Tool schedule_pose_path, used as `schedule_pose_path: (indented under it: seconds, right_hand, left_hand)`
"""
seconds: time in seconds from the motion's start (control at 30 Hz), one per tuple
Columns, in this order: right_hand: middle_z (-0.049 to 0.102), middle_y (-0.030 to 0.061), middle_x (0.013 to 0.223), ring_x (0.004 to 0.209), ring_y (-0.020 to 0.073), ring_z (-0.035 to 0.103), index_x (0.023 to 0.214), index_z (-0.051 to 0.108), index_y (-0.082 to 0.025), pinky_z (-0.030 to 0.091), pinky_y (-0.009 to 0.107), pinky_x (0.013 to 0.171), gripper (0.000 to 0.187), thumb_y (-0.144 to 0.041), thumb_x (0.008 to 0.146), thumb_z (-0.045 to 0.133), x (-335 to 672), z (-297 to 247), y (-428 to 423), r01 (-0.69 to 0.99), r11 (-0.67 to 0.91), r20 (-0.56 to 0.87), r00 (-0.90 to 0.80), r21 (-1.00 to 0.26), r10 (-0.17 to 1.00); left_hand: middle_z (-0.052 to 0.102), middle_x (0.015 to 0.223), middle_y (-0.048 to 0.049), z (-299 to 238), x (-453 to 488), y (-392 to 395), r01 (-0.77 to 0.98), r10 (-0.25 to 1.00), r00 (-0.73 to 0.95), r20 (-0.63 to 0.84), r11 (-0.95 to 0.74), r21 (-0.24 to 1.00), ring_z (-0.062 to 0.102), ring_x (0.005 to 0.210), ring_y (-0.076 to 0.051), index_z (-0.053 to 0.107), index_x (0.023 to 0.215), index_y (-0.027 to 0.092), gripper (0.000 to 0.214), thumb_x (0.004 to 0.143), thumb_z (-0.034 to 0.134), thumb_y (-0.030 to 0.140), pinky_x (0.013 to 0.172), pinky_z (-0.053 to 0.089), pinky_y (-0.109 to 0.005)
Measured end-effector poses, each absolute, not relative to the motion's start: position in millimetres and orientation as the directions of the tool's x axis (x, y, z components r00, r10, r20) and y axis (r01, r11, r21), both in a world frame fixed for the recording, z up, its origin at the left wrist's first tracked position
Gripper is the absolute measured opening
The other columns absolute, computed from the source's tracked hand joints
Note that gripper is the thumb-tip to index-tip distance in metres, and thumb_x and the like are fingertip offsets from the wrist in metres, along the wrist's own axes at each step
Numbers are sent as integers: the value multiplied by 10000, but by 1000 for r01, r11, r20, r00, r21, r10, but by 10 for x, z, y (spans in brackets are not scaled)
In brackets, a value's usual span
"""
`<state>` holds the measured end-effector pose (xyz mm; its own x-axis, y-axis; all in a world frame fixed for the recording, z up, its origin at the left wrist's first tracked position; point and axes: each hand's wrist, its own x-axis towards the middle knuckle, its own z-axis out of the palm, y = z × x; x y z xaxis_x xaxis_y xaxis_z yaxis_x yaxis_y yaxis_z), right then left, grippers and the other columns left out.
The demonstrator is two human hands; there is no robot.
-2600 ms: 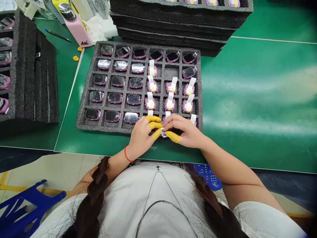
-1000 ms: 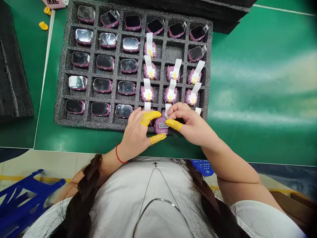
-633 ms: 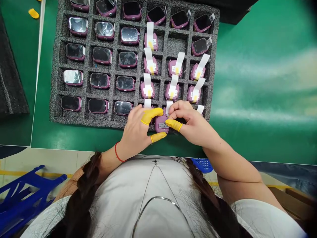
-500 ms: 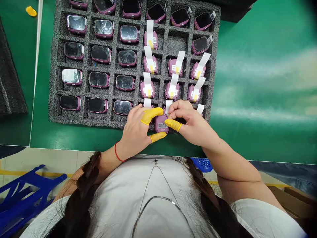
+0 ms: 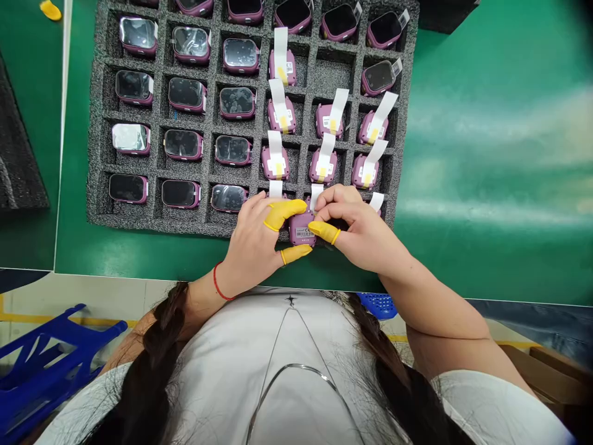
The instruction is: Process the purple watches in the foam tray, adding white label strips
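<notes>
A purple smartwatch body (image 5: 302, 230) without a strap is held back side up over the near edge of the foam tray (image 5: 204, 230); a printed label with a barcode shows on it. My left hand (image 5: 257, 241) grips it from the left, with yellow finger cots on its thumb and index finger. From the right, my right hand (image 5: 354, 225) pinches at the watch's edge, its thumb in a yellow cot; what lies between those fingertips is partly hidden. A white strip (image 5: 316, 193) sticks up just beyond the held watch.
Several purple watches sit screen up in the tray's left and far compartments, such as one smartwatch (image 5: 180, 193). Others lie face down with white strips and yellow tape. A yellow finger cot (image 5: 50, 10) lies far left on the green table (image 5: 486, 154). A blue stool (image 5: 55, 358) stands below left.
The tray sits slightly further up and left in view, as does the loose yellow cot. Both hands keep almost the same grip on the watch.
</notes>
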<state>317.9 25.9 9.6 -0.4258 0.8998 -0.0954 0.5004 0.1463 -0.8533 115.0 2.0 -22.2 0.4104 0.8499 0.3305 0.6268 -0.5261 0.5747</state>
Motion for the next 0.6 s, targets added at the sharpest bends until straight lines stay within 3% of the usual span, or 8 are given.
schedule_pose_path:
  seconds: [0.6]
  right_hand:
    - [615, 44, 965, 980, 211, 514, 695, 623, -201, 407, 420, 934, 147, -168, 838, 624, 3166, 99, 255, 516, 134, -111, -415, -846, 903]
  left_hand:
    - [683, 1162, -55, -201, 1149, 24, 621, 859, 403, 315, -510, 596, 608, 1120, -219, 549, 1214, 208, 543, 808, 717, 526, 1136, 350, -422]
